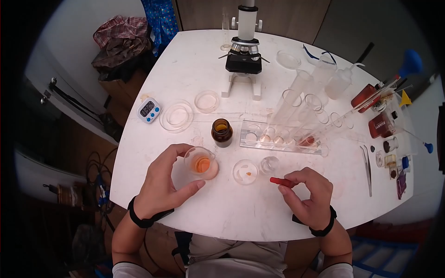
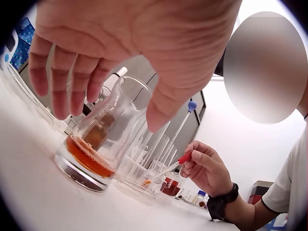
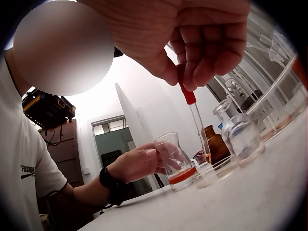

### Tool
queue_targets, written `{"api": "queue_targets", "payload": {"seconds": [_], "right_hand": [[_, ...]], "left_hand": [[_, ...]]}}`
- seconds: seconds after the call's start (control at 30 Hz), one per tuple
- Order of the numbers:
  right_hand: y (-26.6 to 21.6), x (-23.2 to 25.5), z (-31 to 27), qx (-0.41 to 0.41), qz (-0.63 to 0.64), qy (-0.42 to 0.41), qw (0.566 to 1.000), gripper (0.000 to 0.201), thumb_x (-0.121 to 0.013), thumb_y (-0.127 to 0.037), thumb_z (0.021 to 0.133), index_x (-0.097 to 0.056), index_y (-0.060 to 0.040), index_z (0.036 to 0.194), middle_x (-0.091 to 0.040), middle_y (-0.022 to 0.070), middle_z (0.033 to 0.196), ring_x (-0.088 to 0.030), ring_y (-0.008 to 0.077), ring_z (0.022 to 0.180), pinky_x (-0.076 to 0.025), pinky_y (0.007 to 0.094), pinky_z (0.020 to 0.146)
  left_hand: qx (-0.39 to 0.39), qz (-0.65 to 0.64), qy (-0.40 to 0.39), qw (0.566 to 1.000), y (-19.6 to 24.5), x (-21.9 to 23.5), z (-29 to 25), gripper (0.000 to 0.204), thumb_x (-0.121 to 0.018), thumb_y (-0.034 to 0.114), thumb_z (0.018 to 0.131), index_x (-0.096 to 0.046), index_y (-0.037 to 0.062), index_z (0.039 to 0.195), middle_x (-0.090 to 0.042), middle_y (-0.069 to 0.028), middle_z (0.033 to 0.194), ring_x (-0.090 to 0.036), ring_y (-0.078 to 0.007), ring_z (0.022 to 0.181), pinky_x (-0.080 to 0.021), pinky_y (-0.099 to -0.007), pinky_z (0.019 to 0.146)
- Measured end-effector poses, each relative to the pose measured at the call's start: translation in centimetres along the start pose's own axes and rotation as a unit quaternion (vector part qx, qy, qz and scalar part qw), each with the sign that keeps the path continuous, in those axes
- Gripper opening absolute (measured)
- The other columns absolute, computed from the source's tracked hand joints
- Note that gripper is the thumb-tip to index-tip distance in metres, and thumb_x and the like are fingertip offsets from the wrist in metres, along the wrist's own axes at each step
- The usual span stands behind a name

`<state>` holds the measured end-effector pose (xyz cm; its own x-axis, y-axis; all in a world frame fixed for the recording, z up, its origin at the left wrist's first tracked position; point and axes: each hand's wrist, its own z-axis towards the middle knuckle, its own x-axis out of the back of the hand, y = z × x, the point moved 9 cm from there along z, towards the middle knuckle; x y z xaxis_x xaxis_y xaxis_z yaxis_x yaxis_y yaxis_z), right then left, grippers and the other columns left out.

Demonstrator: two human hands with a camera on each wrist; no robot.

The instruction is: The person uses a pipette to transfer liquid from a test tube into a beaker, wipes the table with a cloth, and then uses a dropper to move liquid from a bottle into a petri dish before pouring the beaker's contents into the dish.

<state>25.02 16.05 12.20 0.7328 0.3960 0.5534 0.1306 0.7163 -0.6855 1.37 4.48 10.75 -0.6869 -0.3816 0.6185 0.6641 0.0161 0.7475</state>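
My left hand (image 1: 164, 178) is beside a clear glass beaker (image 1: 191, 160) holding some orange liquid; its fingers reach behind the rim and the thumb stands apart from the glass. With my right hand (image 1: 311, 197) I pinch the red rubber bulb of a dropper (image 1: 281, 181). Its glass tube (image 3: 198, 126) slants down to a small petri dish (image 1: 244, 181), where an orange spot shows near the tip. A small clear glass bottle (image 3: 244, 137) stands right behind that dish. Farther back is an open amber bottle (image 1: 222, 135).
A clear rack (image 1: 250, 143) with several large test tubes stands behind the dish. The microscope (image 1: 244, 60) is at the back. To the left are a timer (image 1: 149, 110) and petri dishes (image 1: 206, 101). Tweezers (image 1: 367, 171) and reagent bottles (image 1: 381, 125) lie right.
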Motion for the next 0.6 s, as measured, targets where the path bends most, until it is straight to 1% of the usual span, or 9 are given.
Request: {"api": "queue_targets", "payload": {"seconds": [0.07, 0.13, 0.17, 0.23, 0.33, 0.47, 0.53, 0.57, 0.6], "right_hand": [[0.0, 0.2, 0.0, 0.007, 0.002, 0.006, 1.0, 0.021, -0.075, 0.003, 0.075, -0.065, 0.0001, 0.093, -0.066, 0.01, 0.076, -0.065, 0.0185, 0.065, -0.051, 0.0265, 0.059], [-0.1, 0.3, 0.0, 0.014, 0.004, 0.012, 1.0, 0.021, -0.076, 0.003, 0.076, -0.065, -0.0005, 0.094, -0.065, 0.0094, 0.076, -0.065, 0.018, 0.065, -0.051, 0.0262, 0.058], [-0.2, 0.2, 0.0, 0.015, 0.009, 0.011, 1.0, 0.021, -0.076, 0.003, 0.076, -0.065, -0.0001, 0.094, -0.066, 0.0097, 0.076, -0.066, 0.018, 0.066, -0.052, 0.0263, 0.059], [-0.3, 0.1, 0.0, 0.019, 0.015, 0.009, 1.0, 0.02, -0.076, 0.003, 0.077, -0.065, 0.0003, 0.094, -0.066, 0.01, 0.077, -0.066, 0.0179, 0.066, -0.052, 0.0264, 0.059], [-0.5, -0.1, 0.0, 0.021, 0.015, 0.008, 1.0, 0.019, -0.075, 0.003, 0.077, -0.065, 0.0011, 0.094, -0.066, 0.0105, 0.078, -0.066, 0.018, 0.067, -0.053, 0.0266, 0.06], [-0.3, 0.1, -0.1, 0.013, 0.02, 0.014, 1.0, 0.017, -0.073, 0.002, 0.078, -0.064, 0.0015, 0.093, -0.067, 0.0103, 0.079, -0.065, 0.0174, 0.068, -0.052, 0.0263, 0.063], [-0.4, 0.2, 0.0, 0.023, 0.019, 0.014, 0.999, 0.017, -0.073, 0.003, 0.08, -0.065, 0.0017, 0.094, -0.067, 0.0107, 0.08, -0.067, 0.0176, 0.068, -0.054, 0.0269, 0.061], [-0.3, 0.1, 0.0, 0.017, 0.024, 0.013, 0.999, 0.017, -0.073, 0.002, 0.08, -0.065, 0.0018, 0.094, -0.067, 0.0108, 0.08, -0.067, 0.0175, 0.068, -0.054, 0.0268, 0.061], [-0.1, 0.1, 0.0, 0.01, 0.03, 0.012, 0.999, 0.017, -0.073, 0.002, 0.08, -0.065, 0.0019, 0.095, -0.067, 0.0109, 0.08, -0.067, 0.0173, 0.068, -0.054, 0.0268, 0.061]], "left_hand": [[-0.013, -0.007, -0.001, 1.0, -0.6, 0.7, -0.7, 0.031, -0.075, 0.013, 0.076, -0.059, -0.0008, 0.098, -0.064, -0.0155, 0.101, -0.062, -0.0253, 0.095, -0.048, -0.0316, 0.084], [-0.017, -0.075, 0.028, 0.997, -2.3, 1.4, -1.6, 0.019, -0.069, 0.011, 0.082, -0.055, 0.0004, 0.085, -0.06, -0.0102, 0.085, -0.056, -0.0208, 0.079, -0.045, -0.0283, 0.074], [-0.018, -0.073, 0.029, 0.997, -2.3, 1.4, -1.9, 0.019, -0.069, 0.011, 0.082, -0.055, 0.0004, 0.085, -0.06, -0.0102, 0.085, -0.056, -0.0208, 0.079, -0.045, -0.0283, 0.074], [0.045, -0.073, 0.024, 0.996, -3.4, 1.3, -2.3, 0.017, -0.061, 0.007, 0.088, -0.05, -0.0004, 0.076, -0.052, -0.0083, 0.072, -0.048, -0.0179, 0.067, -0.04, -0.028, 0.065], [0.046, -0.005, 0.006, 0.999, -3.5, 1.7, -2.4, 0.02, -0.055, 0.006, 0.092, -0.049, -0.0014, 0.074, -0.049, -0.0091, 0.066, -0.046, -0.0177, 0.063, -0.038, -0.0285, 0.062], [0.051, 0.008, 0.023, 0.998, -4.6, 2.2, -2.4, 0.015, -0.052, 0.0, 0.088, -0.049, -0.0026, 0.073, -0.048, -0.0114, 0.066, -0.044, -0.0187, 0.061, -0.038, -0.0296, 0.06], [0.059, -0.053, 0.009, 0.997, -5.2, 1.8, -2.4, 0.004, -0.053, 0.001, 0.081, -0.053, -0.0018, 0.083, -0.053, -0.012, 0.075, -0.051, -0.0213, 0.069, -0.042, -0.03, 0.066], [0.058, -0.052, 0.009, 0.997, -4.6, 1.6, -2.3, 0.004, -0.053, 0.001, 0.081, -0.053, -0.0018, 0.083, -0.053, -0.012, 0.075, -0.051, -0.0213, 0.069, -0.042, -0.03, 0.066], [0.038, -0.026, 0.016, 0.999, -3.1, 1.3, -2.0, 0.016, -0.054, 0.005, 0.077, -0.054, -0.0004, 0.091, -0.055, -0.01, 0.085, -0.053, -0.0196, 0.08, -0.042, -0.0295, 0.071]]}}
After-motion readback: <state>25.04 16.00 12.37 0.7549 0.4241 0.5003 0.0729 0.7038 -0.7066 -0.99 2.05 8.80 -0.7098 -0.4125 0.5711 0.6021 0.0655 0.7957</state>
